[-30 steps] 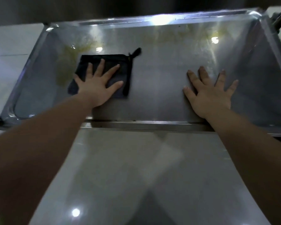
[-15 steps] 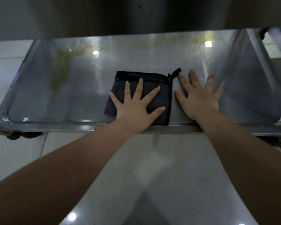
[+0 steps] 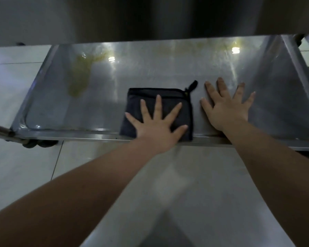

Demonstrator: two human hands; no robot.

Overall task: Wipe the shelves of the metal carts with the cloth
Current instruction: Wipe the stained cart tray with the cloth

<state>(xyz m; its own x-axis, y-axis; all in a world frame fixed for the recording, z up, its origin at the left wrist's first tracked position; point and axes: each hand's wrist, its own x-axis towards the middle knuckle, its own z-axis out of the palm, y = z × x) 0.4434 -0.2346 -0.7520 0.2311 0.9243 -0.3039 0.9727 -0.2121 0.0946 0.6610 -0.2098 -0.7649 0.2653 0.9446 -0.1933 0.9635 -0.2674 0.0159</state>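
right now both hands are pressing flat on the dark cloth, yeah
No. In the head view only the left hand presses flat on the dark cloth; the right hand lies flat on the bare shelf beside it.

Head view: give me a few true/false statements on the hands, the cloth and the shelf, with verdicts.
1. The left hand lies flat, fingers spread, on the dark cloth. True.
2. The right hand grips the cloth. False: it rests flat, fingers spread, on the bare metal cart shelf just right of the cloth.
3. A yellowish smear shows on the shelf to the left of the cloth. True.
4. The cloth covers that smear. False: the cloth lies apart from it, at the near edge around the middle of the shelf.
5. The cloth is crumpled into a ball. False: it lies folded flat, with a small loop sticking out at its far right corner.
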